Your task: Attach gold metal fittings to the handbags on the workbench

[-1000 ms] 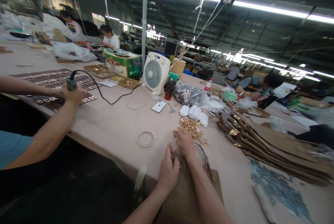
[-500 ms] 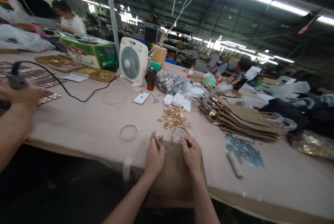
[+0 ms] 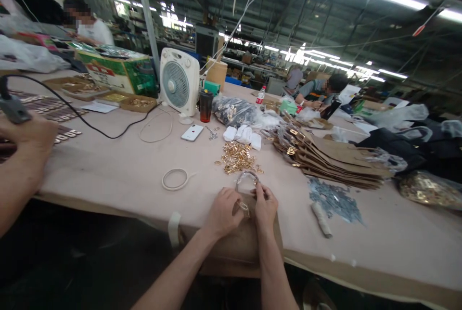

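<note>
A brown handbag (image 3: 236, 247) lies at the table's near edge, its handle (image 3: 247, 173) arching beyond it. Over the handbag's upper left, the left hand (image 3: 224, 211) curls its fingers beside a pale loop; whether it grips this, I cannot tell. At the handbag's upper right, the right hand (image 3: 266, 205) bunches its fingertips by the handle, their hold unclear. Gold-toned metal fittings (image 3: 236, 157) lie heaped just beyond the handbag.

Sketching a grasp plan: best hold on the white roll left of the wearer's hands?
Likely pinch the near rim of the white roll from above, one finger inside, thumb outside: it lies flat with an open centre. Come from the near side, as its loose tail trails right. The left hand is nearer.
</note>
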Demonstrator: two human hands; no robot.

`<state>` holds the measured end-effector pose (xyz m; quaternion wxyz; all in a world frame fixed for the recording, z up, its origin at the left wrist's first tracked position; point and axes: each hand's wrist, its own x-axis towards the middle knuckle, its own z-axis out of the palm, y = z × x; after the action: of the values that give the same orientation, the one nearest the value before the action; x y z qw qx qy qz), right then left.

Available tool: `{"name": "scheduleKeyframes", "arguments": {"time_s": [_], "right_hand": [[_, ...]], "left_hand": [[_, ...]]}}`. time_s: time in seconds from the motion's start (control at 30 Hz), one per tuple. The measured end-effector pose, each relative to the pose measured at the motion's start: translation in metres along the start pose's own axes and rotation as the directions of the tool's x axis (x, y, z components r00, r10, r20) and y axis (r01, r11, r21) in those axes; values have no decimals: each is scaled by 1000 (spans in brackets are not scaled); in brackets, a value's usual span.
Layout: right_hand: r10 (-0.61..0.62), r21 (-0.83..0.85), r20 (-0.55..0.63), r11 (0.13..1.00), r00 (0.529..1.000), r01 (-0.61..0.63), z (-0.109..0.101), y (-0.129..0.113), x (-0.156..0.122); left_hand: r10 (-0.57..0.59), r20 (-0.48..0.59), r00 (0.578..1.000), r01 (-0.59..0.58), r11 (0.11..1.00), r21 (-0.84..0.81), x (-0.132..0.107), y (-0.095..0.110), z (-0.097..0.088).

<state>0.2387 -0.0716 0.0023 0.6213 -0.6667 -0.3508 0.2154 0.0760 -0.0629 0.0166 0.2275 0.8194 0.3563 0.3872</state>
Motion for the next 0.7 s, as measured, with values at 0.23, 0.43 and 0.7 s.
{"name": "scheduleKeyframes", "arguments": {"time_s": [0.23,0.43,0.7], "right_hand": [[12,114,-44,994,999,-7,-5,8,0],[20,125,-31,992,999,-16,-7,16,-1],[-131,-49,78,990,988,135,-3,5,-3]], "left_hand": [[74,323,943,-165,951,263,16,5,3],[16,253,967,-69,977,202,22,-6,7],[-398,-143,906,376,913,-160,50,-44,1]]}}
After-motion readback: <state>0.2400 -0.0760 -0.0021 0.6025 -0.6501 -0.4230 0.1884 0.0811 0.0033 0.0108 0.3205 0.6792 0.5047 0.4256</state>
